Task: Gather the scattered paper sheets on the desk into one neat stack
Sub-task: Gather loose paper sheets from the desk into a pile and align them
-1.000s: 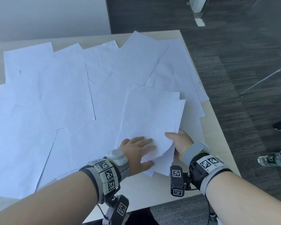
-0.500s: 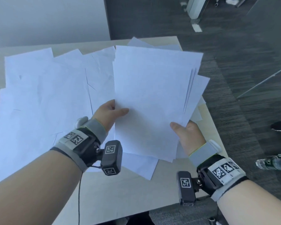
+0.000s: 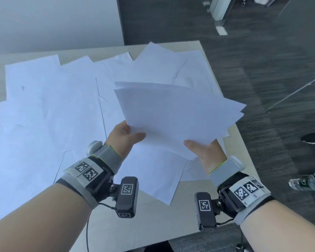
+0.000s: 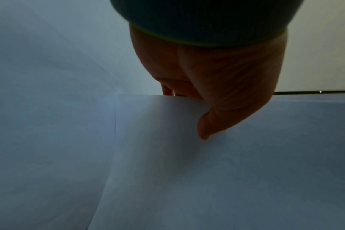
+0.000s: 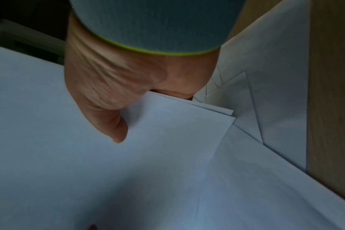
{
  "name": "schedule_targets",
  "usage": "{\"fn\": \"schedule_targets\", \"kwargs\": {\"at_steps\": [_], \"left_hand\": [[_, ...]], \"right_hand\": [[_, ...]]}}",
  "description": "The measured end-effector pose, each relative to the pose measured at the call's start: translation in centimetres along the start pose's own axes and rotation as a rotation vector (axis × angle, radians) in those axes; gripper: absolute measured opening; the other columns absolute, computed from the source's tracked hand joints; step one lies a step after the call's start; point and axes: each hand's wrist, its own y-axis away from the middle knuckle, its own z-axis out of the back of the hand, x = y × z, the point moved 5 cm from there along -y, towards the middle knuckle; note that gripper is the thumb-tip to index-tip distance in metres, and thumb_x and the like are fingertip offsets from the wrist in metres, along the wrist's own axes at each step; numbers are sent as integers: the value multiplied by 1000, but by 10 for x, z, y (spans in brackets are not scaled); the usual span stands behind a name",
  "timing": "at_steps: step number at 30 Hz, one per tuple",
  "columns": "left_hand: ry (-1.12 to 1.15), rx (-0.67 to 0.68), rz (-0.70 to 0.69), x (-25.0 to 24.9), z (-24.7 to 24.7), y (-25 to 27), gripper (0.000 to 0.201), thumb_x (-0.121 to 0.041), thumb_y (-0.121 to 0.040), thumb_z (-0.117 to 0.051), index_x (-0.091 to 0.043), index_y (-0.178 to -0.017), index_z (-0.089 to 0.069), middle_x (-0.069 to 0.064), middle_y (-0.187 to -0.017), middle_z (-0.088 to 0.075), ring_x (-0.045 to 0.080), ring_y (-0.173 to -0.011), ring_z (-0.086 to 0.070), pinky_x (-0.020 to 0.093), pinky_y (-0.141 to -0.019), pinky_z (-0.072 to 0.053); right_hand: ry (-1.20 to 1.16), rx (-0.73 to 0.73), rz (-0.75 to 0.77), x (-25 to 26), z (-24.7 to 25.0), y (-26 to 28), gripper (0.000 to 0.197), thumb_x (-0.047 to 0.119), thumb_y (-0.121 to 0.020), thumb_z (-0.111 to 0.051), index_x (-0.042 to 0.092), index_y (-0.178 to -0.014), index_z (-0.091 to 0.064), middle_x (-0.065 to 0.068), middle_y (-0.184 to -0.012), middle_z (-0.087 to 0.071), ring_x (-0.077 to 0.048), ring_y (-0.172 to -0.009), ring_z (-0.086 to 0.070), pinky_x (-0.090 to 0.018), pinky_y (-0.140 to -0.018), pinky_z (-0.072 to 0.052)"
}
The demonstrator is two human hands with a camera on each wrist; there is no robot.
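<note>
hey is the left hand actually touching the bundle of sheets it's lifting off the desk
Touching. In the left wrist view the left hand's thumb presses on top of the bundle of sheets, its fingers going under the near edge; the head view agrees.

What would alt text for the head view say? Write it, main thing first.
Both hands hold a loose bundle of sheets above the desk, left hand and right hand each with a thumb on top. More sheets lie scattered and overlapping on the desk.
</note>
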Motion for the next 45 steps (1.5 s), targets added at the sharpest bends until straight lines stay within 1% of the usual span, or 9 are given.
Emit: {"fn": "schedule_targets", "kwargs": {"at_steps": [5, 10, 19, 26, 30, 36, 40, 43, 45], "left_hand": [[-23, -31, -16, -5, -3, 3, 26, 2, -93, -65, -21, -103, -75, -14, -95, -80, 2, -94, -73, 10, -80, -52], [-48, -52, 28, -6, -4, -5, 20, -8, -96, -66, -23, -107, -73, -9, -102, -80, 11, -97, -74, 26, -87, -54], [-1038, 212, -79, 49, -41, 3, 51, -33, -94, -66, -31, -143, -54, -10, -148, -49, 17, -135, -49, 36, -111, -40], [-1458, 560, -40, 103, -62, 36, 125, -85, -69, -57, -37, -159, 15, -17, -164, 32, 14, -150, 34, 51, -124, 14], [-1548, 577, -20, 113, -64, 36, 141, -87, -59, -64, -38, -154, 29, -12, -158, 45, 20, -146, 41, 58, -122, 16], [-1481, 513, -51, 110, -60, 31, 125, -79, -70, -65, -41, -158, 15, -16, -165, 29, 14, -154, 26, 49, -126, 7], [-1254, 316, -19, 87, -44, 19, 86, -56, -85, -68, -33, -158, -29, -8, -170, -17, 17, -155, -21, 36, -123, -23], [-1037, 115, -5, 59, -30, 13, 42, -50, -82, -68, -28, -118, -66, -4, -117, -68, 24, -106, -65, 36, -86, -53], [-923, 35, 9, 45, -28, 13, 19, -44, -84, -70, -30, -95, -65, -10, -87, -64, 22, -82, -63, 32, -66, -47]], "right_hand": [[-33, 3, 41, -2, 2, -1, 19, 8, -80, -81, 26, -85, -79, 2, -97, -78, -20, -99, -73, -45, -97, -54], [63, 17, -35, -14, 6, -3, 9, 21, -86, -73, 14, -84, -78, 0, -88, -77, -18, -85, -73, -44, -84, -57], [-43, -372, -187, -48, 83, -2, 16, 18, -80, -67, 28, -83, -79, 0, -97, -78, -32, -97, -72, -54, -92, -56], [7, -562, -336, -89, 149, 26, 13, 13, -85, -66, 25, -84, -71, -6, -97, -74, -33, -94, -69, -52, -92, -55], [45, -571, -351, -98, 154, 37, 10, 15, -82, -66, 24, -82, -72, -2, -88, -73, -33, -92, -69, -49, -90, -54], [71, -531, -364, -102, 150, 50, 14, 13, -85, -66, 24, -80, -73, 0, -86, -74, -31, -89, -70, -49, -90, -55], [64, -530, -366, -104, 153, 57, 12, 19, -78, -68, 23, -88, -74, -4, -94, -76, -34, -96, -71, -55, -92, -55], [70, -524, -366, -103, 152, 60, 16, 10, -88, -65, 25, -86, -72, -3, -94, -74, -35, -95, -70, -54, -92, -55], [62, -482, -368, -101, 144, 61, 21, 7, -90, -63, 25, -85, -72, -3, -92, -74, -34, -93, -69, -55, -93, -54]]}}
